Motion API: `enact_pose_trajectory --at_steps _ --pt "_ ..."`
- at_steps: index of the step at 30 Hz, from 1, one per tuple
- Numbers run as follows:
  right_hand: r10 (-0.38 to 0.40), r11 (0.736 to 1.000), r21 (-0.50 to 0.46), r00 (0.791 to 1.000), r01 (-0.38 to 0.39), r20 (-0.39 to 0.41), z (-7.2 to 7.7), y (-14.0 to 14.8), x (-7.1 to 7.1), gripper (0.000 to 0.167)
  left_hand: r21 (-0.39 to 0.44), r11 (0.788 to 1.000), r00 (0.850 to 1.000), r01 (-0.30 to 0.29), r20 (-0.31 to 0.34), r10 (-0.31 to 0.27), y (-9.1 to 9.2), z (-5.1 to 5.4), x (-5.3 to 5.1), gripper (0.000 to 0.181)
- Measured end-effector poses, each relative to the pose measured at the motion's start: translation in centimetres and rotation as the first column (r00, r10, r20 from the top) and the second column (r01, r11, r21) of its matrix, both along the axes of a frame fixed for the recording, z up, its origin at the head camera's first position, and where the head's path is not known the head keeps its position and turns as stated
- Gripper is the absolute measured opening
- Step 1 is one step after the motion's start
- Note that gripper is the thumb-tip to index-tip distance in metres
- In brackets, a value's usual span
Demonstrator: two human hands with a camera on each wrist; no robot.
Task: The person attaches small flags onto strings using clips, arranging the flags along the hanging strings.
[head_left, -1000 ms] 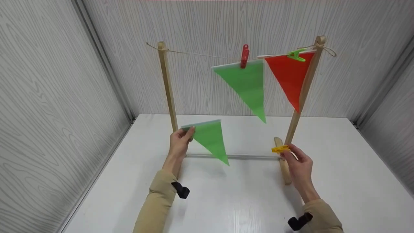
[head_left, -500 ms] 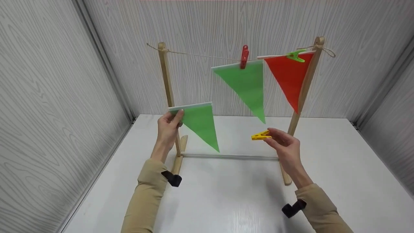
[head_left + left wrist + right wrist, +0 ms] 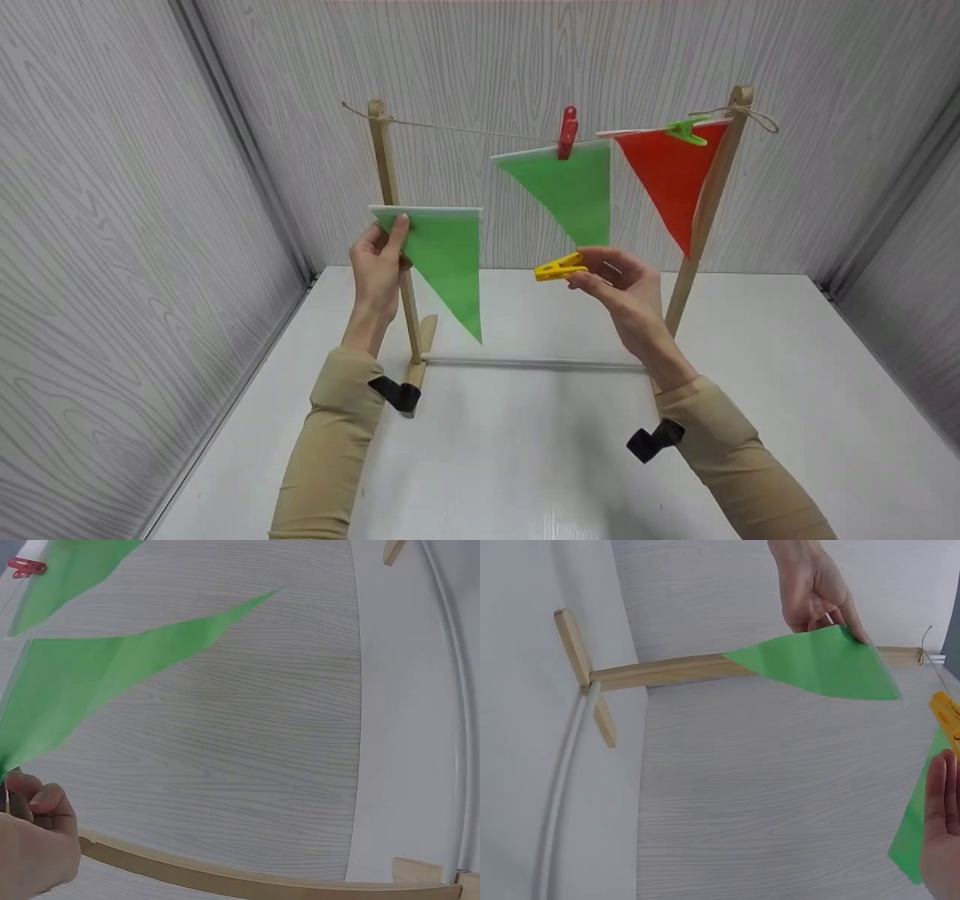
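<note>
My left hand (image 3: 377, 262) pinches the upper left corner of a green triangular pennant (image 3: 450, 255), whose white top edge lies nearly level below the string (image 3: 457, 129). Between thumb and fingers of my right hand (image 3: 626, 296) is a yellow clothespin (image 3: 561, 268), its nose pointing left toward the pennant. In the right wrist view the yellow clothespin (image 3: 946, 716) is partly cut off by the frame edge. Another green pennant (image 3: 570, 184) hangs from the string under a red clothespin (image 3: 568, 133); my right hand covers its tip. A red pennant (image 3: 675, 172) hangs by a green clothespin (image 3: 686, 130).
The string runs between a left wooden post (image 3: 384, 161) and a right wooden post (image 3: 718, 187). A white rod (image 3: 532, 363) joins their feet low over the white table (image 3: 495, 450). Wood-grain panels (image 3: 465, 45) stand behind and at both sides.
My left hand has risen and moved left with the green pennant, whose top edge has levelled. The right hand has moved up and left with the yellow clothespin.
</note>
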State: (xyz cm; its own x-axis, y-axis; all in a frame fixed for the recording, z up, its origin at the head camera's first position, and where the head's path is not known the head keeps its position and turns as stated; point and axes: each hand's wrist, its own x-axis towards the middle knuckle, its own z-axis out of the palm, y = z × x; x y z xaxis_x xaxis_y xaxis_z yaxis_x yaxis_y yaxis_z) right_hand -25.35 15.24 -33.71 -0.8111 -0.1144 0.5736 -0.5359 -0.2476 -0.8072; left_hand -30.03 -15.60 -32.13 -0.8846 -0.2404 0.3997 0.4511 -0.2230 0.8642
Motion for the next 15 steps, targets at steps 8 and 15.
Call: enact_pose_trajectory --at_steps 8,15 --pt "-0.006 1.000 -0.012 0.998 0.005 -0.064 3.7 -2.5 -1.3 0.023 -0.025 0.993 0.993 -0.116 0.000 0.116 0.1 2.7 -0.1 0.015" --pt "-0.117 0.990 0.065 0.985 0.126 -0.129 6.9 -4.3 -2.7 0.022 -0.039 0.987 0.987 -0.158 -0.005 0.158 0.6 4.6 -0.5 0.019"
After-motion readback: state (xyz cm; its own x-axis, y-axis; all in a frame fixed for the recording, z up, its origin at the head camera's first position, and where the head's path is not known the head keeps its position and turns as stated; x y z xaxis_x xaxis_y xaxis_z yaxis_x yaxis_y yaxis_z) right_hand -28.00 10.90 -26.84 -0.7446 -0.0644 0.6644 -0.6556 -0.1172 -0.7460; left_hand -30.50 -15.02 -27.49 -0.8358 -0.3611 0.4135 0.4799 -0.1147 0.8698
